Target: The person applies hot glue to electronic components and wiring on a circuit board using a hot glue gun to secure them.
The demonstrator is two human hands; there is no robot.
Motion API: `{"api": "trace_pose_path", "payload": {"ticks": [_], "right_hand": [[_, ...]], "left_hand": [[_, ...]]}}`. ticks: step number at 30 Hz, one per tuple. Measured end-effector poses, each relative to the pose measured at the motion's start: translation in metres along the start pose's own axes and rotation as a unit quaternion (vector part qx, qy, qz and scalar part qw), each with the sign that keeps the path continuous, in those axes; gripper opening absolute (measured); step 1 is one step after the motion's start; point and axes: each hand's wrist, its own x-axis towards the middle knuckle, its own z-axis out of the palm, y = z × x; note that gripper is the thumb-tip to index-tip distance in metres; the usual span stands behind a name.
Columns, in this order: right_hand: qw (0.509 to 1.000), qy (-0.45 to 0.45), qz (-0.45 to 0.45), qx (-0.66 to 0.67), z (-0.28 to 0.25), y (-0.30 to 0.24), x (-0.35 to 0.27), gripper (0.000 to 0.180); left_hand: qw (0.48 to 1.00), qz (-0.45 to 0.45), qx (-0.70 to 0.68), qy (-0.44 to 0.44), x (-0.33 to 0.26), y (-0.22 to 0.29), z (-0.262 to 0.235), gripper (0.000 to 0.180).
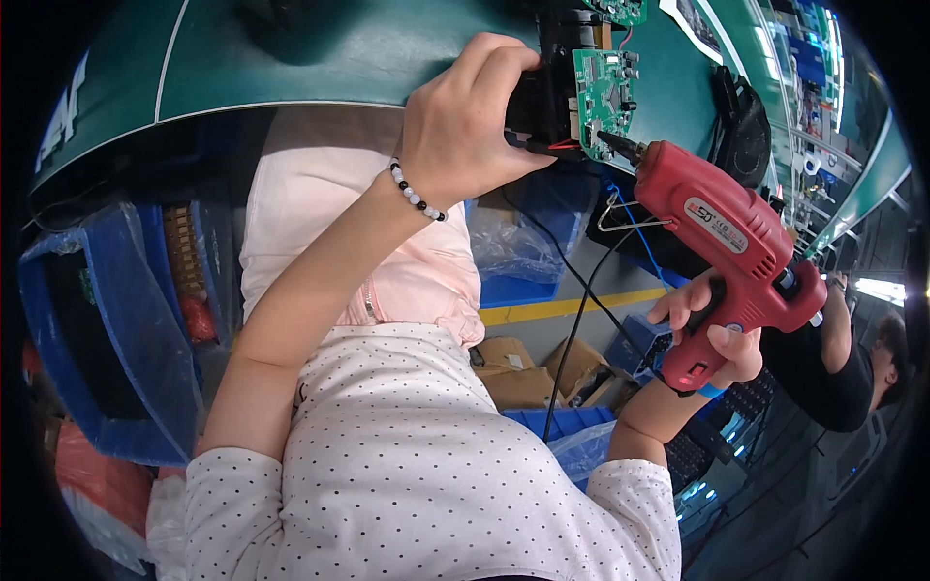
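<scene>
My left hand point(468, 124), with a beaded bracelet at its wrist, is closed around a black housing point(539, 105) at the table's near edge. A green circuit board point(607, 89) stands on the right side of that housing, with red wires at its lower end. My right hand point(728, 347) grips the handle of a red hot glue gun point(722, 213). The gun's dark nozzle points left and is at the lower part of the board; whether it touches, I cannot tell. A wire stand point(620, 215) hangs folded out under the gun's front.
The green tabletop point(320, 60) runs along the top. A black pouch-like thing point(744, 126) lies at its right. Dark cables hang below the edge. Blue bins point(116, 329) stand at left, cardboard boxes point(513, 373) below. Another person point(823, 368) is at far right.
</scene>
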Motion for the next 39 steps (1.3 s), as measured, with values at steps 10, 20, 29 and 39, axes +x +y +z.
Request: {"api": "trace_pose_path", "payload": {"ticks": [10, 20, 29, 39], "right_hand": [[0.999, 0.012, 0.027, -0.03, -0.0026, -0.0027, -0.0011, 0.048], [0.999, 0.019, 0.032, -0.025, 0.0005, -0.0015, -0.0007, 0.044], [0.999, 0.017, 0.04, -0.025, 0.0, -0.0001, -0.0015, 0.047], [1.0, 0.022, 0.021, -0.006, 0.0016, 0.0034, -0.0043, 0.055]], "left_hand": [[1.0, 0.001, 0.0, -0.004, 0.0001, 0.0005, -0.0001, 0.065], [1.0, -0.004, 0.004, -0.004, 0.0006, 0.0016, 0.0005, 0.062], [1.0, -0.008, 0.01, -0.011, 0.0031, 0.0018, -0.0011, 0.059], [1.0, -0.013, 0.014, -0.017, 0.001, 0.0032, -0.0008, 0.06]]}}
